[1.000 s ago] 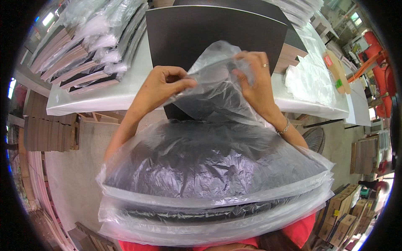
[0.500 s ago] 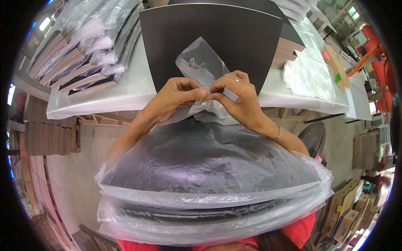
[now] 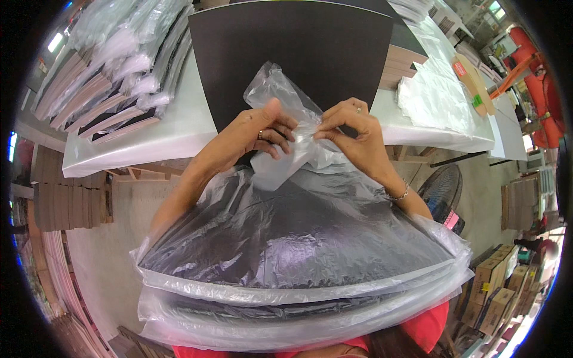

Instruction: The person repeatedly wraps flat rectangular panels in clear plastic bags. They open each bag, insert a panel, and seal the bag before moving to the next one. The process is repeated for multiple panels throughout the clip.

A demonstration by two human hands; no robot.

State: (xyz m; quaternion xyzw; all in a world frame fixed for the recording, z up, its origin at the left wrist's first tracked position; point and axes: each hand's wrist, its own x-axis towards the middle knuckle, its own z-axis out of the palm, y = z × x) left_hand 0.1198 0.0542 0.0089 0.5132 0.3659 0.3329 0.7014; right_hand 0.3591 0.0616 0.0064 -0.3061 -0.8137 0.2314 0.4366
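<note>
Both hands, the left hand (image 3: 256,134) and right hand (image 3: 352,134), have their grip pinched on the gathered mouth of the clear plastic bag (image 3: 286,119) around the black boards (image 3: 286,238) on the lap, apparently twisting it shut; next likely needs a firm knot.

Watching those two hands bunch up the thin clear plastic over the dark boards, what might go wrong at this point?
The left hand and right hand both pinch the gathered mouth of the clear plastic bag; the film looks thin, so a hard tug might tear it. The bagged dark boards rest toward the person's body, off the white table, with neither hand steadying them, so they might slide or tip.
</note>
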